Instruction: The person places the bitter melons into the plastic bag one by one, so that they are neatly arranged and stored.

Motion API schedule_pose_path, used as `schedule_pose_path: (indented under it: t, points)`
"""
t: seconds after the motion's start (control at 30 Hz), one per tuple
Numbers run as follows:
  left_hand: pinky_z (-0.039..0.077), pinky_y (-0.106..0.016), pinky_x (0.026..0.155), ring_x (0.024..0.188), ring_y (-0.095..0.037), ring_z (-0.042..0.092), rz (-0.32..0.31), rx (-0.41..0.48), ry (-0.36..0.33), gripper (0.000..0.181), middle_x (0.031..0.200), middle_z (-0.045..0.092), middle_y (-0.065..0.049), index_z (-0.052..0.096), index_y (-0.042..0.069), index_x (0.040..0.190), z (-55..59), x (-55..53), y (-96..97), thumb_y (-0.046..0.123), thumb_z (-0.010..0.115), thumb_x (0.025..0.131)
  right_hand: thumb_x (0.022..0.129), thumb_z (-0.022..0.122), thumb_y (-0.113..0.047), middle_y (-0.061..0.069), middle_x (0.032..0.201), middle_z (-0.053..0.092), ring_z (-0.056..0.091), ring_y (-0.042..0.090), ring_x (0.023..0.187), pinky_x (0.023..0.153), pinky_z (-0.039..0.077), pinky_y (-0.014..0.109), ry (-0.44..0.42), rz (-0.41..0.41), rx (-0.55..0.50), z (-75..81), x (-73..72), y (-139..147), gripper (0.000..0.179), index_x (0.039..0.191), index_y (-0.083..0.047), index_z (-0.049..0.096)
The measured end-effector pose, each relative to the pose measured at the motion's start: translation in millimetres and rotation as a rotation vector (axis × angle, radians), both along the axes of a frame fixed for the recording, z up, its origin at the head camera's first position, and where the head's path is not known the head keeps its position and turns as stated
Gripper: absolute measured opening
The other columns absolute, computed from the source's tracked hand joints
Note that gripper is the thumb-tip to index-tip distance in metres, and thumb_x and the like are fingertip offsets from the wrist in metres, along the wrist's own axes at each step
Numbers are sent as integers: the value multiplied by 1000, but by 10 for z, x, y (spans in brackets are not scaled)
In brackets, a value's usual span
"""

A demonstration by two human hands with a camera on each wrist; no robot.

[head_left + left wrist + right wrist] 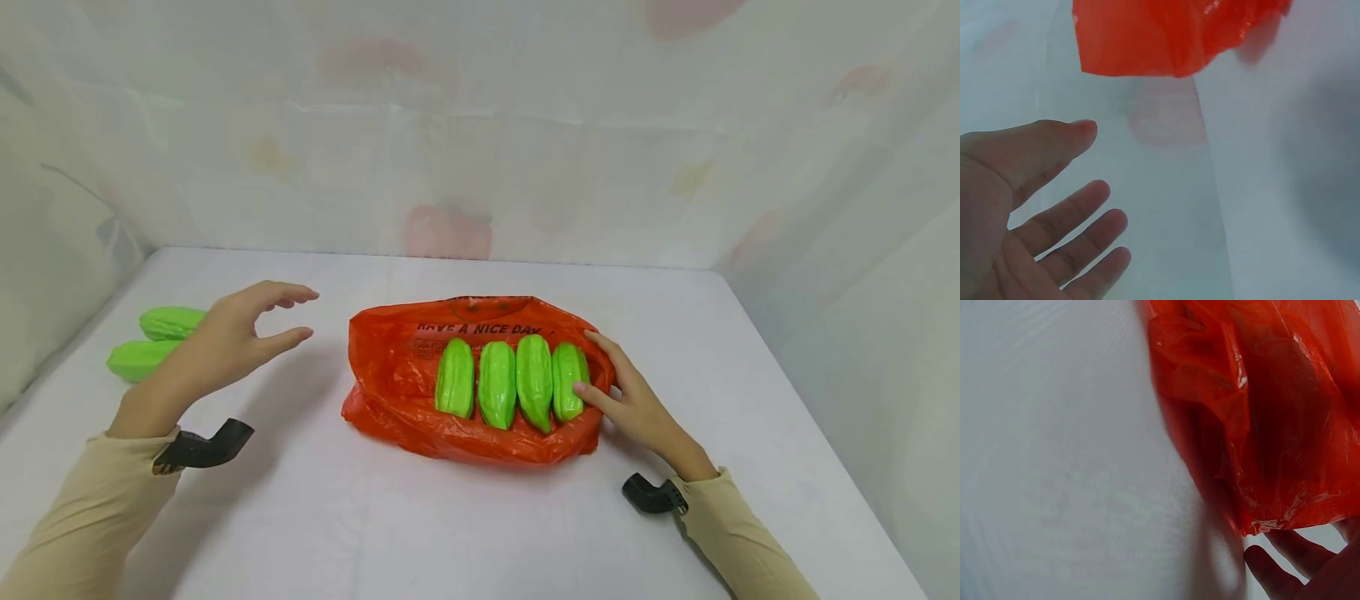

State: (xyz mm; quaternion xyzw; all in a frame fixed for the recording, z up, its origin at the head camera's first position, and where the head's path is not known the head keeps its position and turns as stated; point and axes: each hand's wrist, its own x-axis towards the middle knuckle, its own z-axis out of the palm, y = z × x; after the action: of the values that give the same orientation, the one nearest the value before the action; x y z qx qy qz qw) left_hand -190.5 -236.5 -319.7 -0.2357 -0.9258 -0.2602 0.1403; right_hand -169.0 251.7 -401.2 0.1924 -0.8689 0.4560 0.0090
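A red plastic bag [405, 425] lies with its mouth spread in the middle of the white table. Several bright green, ribbed bitter melons [497, 383] sit side by side inside it. My right hand [637, 408] grips the bag's right edge, its thumb over the rim beside the rightmost melon. In the right wrist view, its fingers [1272, 575] show at the edge of the red plastic. My left hand [232, 337] is raised left of the bag, thumb and fingers apart, holding nothing. Behind it lie two more bitter melons [138, 360], partly hidden by the hand.
The white table [420, 533] runs back to a pale curtain [525, 183] with faded red and yellow patches. Black wrist mounts [206, 446] stick out from both sleeves.
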Motion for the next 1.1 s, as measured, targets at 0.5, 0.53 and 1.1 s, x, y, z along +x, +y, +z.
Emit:
schedule_pose_path:
  t: [0.5, 0.53, 1.1]
  points:
    - [33, -7, 83, 101, 15, 42, 65, 20, -26, 46, 118, 67, -4, 67, 15, 123, -201, 26, -390, 7, 81, 80, 97, 64, -20, 13, 161, 29, 36, 36, 144, 114, 30, 64, -9, -8, 3, -6, -7, -7, 70, 155, -20, 25]
    - [33, -6, 84, 100, 15, 42, 69, 16, -26, 46, 118, 67, -5, 67, 14, 123, -210, 26, -411, 7, 81, 80, 97, 64, -20, 13, 160, 29, 36, 36, 144, 114, 30, 64, -7, -7, 3, -6, -7, -7, 70, 155, -19, 25]
    - [20, 7, 87, 106, 31, 32, 119, 6, -16, 46, 111, 43, 48, 67, 15, 121, -388, 60, -864, 8, 81, 78, 96, 64, -19, 14, 160, 31, 35, 37, 145, 114, 29, 64, 3, -18, 10, -22, -10, 0, 70, 155, -19, 26]
